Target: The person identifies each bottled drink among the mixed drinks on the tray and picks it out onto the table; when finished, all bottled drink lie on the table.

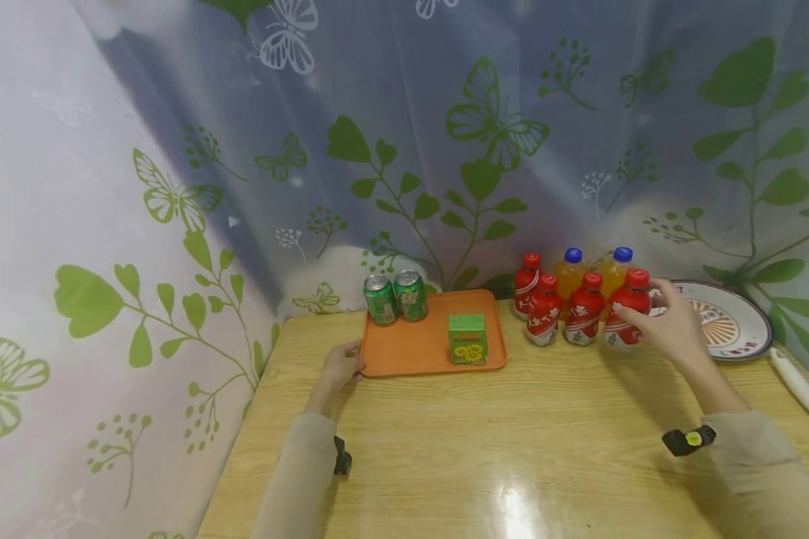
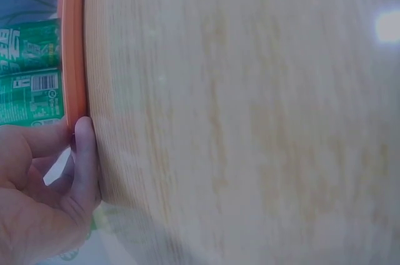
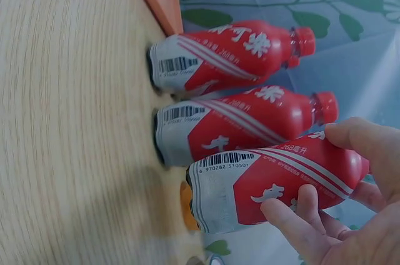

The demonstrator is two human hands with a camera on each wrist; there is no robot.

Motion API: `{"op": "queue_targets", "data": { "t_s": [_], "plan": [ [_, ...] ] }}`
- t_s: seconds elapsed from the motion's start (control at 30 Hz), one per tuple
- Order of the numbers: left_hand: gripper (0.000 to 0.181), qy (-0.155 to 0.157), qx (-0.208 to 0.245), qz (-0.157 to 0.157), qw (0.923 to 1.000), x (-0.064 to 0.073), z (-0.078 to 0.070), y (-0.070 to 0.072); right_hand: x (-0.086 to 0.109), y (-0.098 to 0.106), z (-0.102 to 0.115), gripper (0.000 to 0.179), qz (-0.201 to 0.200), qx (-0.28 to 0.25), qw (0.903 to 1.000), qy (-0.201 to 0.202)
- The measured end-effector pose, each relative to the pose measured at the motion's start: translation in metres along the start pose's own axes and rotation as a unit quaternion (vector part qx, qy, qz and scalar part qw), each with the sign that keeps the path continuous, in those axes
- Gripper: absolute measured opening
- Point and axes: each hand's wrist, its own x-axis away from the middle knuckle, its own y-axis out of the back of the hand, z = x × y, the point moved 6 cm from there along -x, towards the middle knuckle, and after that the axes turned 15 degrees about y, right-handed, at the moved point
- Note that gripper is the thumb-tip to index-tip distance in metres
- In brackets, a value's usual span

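My right hand [image 1: 670, 326] grips a red-and-white cola bottle [image 1: 627, 307], the rightmost of the front row. In the right wrist view, the fingers curl round the upper body of that bottle [image 3: 275, 184], its barcode facing the camera. Two similar bottles [image 3: 237, 121] stand beside it. At the left, my left hand [image 1: 341, 365] pinches the rim of an orange tray [image 1: 404, 352] near its front left corner; thumb and fingertips meet on the rim in the left wrist view. On the tray are two green cans [image 1: 395, 298] and a green drink carton [image 1: 468, 339].
Behind the front red bottles stand another red bottle [image 1: 527, 288] and two orange-drink bottles [image 1: 569, 273] with blue caps. A patterned oval plate [image 1: 741, 348] lies right of them, beside a white handle [image 1: 801, 389]. A leaf-print curtain [image 1: 404, 112] hangs behind the wooden table [image 1: 445, 449].
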Motion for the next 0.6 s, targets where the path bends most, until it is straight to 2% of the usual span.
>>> {"op": "queue_targets", "data": {
  "t_s": [0.2, 0.6],
  "plan": [
    [0.059, 0.008, 0.004, -0.002, 1.0000, 0.001, -0.001, 0.000, -0.004, 0.000, -0.012, 0.085, -0.005, 0.007, 0.9998, -0.020],
    [0.057, 0.005, 0.002, 0.008, 1.0000, 0.003, -0.001, -0.002, -0.005, -0.002, -0.026, 0.081, -0.027, 0.019, 0.9993, -0.016]
  ]
}}
